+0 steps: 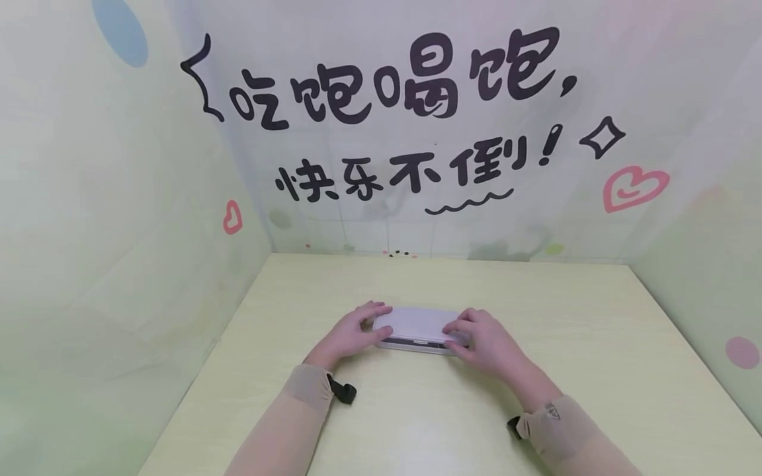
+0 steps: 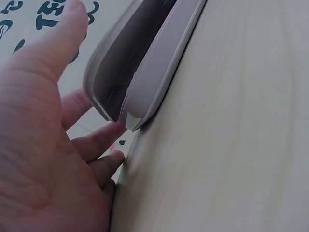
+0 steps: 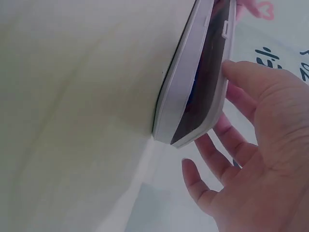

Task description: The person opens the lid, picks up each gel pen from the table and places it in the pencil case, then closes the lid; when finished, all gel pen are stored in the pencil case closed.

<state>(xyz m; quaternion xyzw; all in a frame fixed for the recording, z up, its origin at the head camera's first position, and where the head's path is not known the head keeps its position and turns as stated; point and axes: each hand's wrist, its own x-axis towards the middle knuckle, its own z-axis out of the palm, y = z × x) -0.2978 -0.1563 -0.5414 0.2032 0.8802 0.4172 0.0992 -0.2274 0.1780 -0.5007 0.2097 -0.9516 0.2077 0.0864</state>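
Note:
A flat, pale lavender case with rounded corners lies on the table between both hands. Its lid stands slightly ajar along the front, where a small latch tab shows. Through the gap the inside is dark, its contents mostly hidden. At the left end, my left hand has its thumb over the lid and its loosely bent fingers behind the case's corner. My right hand holds the lid's right end, thumb at the front edge and fingers behind it.
The case rests on a light wood-grain table. Behind it rises a white backdrop with black lettering and pink hearts. Similar printed panels flank both sides. Black straps sit at the cuffs of the beige sleeves.

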